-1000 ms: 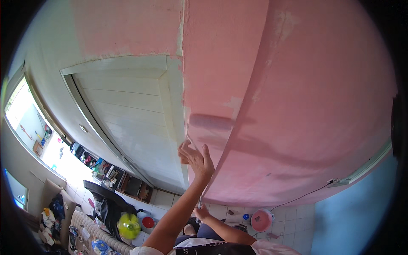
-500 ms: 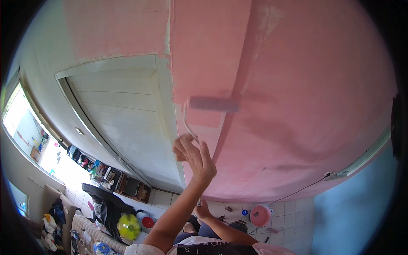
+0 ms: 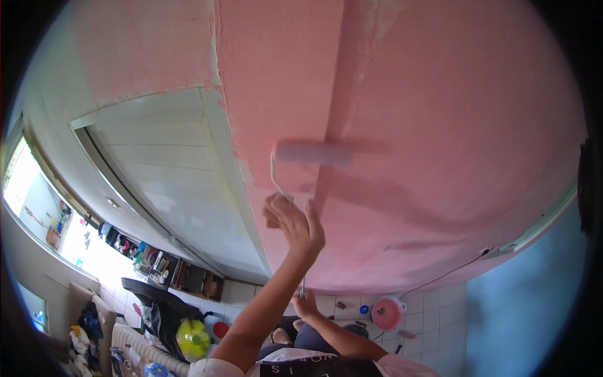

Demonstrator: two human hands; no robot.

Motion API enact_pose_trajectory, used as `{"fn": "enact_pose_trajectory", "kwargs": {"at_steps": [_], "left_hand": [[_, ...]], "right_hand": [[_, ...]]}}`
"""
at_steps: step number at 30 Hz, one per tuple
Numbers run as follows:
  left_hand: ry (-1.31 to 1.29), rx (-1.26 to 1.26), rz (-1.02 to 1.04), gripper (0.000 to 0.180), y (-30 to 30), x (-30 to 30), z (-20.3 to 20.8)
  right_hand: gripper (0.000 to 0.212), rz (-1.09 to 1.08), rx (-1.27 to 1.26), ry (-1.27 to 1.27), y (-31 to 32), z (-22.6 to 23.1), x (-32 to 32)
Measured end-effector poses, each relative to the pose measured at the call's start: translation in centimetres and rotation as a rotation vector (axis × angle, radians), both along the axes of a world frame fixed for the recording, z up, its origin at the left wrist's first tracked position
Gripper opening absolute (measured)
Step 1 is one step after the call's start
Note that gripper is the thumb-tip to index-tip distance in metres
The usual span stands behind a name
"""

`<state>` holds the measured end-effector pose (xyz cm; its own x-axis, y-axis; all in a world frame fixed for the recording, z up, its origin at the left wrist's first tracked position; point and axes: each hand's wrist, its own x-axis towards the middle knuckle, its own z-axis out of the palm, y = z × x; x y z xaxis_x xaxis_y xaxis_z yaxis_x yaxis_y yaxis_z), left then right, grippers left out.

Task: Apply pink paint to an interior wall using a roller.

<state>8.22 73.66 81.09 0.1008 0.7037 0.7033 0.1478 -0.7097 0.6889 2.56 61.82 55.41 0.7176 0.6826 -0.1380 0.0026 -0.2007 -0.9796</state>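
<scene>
A paint roller [image 3: 314,152] with a pale, motion-blurred sleeve lies level against the pink wall [image 3: 440,113], across the edge of a raised strip [image 3: 270,81]. From its left end a bent white wire frame runs down to my left hand [image 3: 294,223]. The fingers of that hand curl round the upper shaft, thumb pointing up. Lower down, by my lap, my right hand [image 3: 305,303] is closed round the thin pole [image 3: 304,286] of the same roller. My left forearm hides the middle of the pole.
Left of the strip is a white door [image 3: 169,163]. On the tiled floor stand a pink paint bucket [image 3: 387,313], a blue round object [image 3: 364,309] and a red bowl [image 3: 220,329]. A cable [image 3: 446,274] hangs along the wall. A black stroller [image 3: 154,311] and shelves [image 3: 195,279] stand left.
The roller has shifted right on the wall, from mostly on the raised strip to further past its edge. Both hands keep their hold. My view has swung slightly to the right.
</scene>
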Motion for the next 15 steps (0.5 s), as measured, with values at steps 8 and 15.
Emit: {"fn": "enact_pose_trajectory", "kwargs": {"at_steps": [8,15], "left_hand": [[0.093,-0.078,0.031,0.043,-1.2,-0.9,-5.4],[0.181,-0.102,0.068,0.045,-2.3,-1.1,-8.6]], "right_hand": [[0.022,0.043,-0.101,0.061,-2.0,-1.8,-2.3],[0.02,0.026,-0.177,0.144,-4.5,-7.8,-3.8]]}}
